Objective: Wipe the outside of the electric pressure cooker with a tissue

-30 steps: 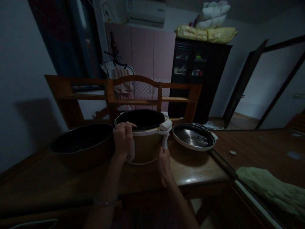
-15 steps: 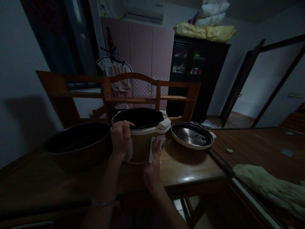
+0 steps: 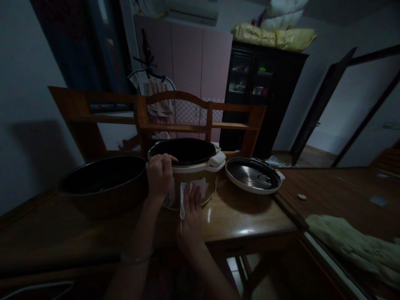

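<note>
A rice cooker body with a white rim and dark open top stands on the wooden table, in the middle of the head view. My left hand is closed over its near left rim. With flat fingers, my right hand presses a white tissue against the cooker's front. A dark round inner pot stands to the left of the cooker. To the right lies the detached lid, its shiny metal underside facing up.
A wooden shelf rack rises along the table's back edge. At the right, a second brown surface bears a small pale round object. A pale green cloth lies at the lower right.
My right hand has slid the tissue leftward across the cooker's front. My left hand keeps its hold on the rim. The camera view has shifted slightly.
</note>
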The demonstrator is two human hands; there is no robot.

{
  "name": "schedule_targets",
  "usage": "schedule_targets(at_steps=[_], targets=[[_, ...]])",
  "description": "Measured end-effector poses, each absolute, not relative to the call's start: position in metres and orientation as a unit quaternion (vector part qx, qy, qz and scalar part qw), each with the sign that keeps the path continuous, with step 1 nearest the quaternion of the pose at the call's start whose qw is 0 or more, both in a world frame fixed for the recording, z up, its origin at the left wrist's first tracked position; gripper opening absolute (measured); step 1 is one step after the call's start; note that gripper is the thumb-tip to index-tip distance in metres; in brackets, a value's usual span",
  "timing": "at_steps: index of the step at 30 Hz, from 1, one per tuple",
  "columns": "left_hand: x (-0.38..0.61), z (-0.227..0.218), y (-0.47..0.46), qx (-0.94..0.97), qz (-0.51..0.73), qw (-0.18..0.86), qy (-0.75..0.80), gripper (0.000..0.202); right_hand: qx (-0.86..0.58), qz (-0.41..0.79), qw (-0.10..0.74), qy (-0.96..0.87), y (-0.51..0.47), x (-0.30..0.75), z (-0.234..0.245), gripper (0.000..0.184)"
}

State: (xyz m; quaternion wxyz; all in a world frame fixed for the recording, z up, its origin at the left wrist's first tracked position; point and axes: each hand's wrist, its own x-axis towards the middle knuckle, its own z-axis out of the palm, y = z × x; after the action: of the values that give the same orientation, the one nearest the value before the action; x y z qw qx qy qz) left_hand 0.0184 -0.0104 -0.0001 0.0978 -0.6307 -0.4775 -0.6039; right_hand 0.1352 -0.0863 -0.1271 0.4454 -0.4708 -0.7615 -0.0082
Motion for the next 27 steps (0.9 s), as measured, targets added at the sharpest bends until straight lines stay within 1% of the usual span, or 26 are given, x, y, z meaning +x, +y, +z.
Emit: schedule_targets(at_steps=[5,7,17,23,27], targets=[[0.018,0.000,-0.010,-0.635,-0.600,0.102,-0.476,0.054,-0.471,-0.022,0.400,-0.786,-0.085,0.131,-0.121,0.094],[0.018,0.000,-0.010,-0.636,-0.599,0.103,-0.475,0.055,-0.470,-0.031,0.388,-0.792,-0.084,0.129,-0.117,0.096],[0.014,0.002,-0.011,-0.655,-0.569,0.106,-0.486,0.053,-0.422,-0.090,0.352,-0.831,-0.077,0.134,-0.103,0.086],[0.018,0.002,-0.012,-0.641,-0.588,0.098,-0.484,0.055,-0.397,-0.094,0.321,-0.855,-0.078,0.150,-0.107,0.086],[0.018,0.002,-0.013,-0.643,-0.590,0.097,-0.479,0.055,-0.392,-0.086,0.318,-0.859,-0.079,0.159,-0.114,0.084]])
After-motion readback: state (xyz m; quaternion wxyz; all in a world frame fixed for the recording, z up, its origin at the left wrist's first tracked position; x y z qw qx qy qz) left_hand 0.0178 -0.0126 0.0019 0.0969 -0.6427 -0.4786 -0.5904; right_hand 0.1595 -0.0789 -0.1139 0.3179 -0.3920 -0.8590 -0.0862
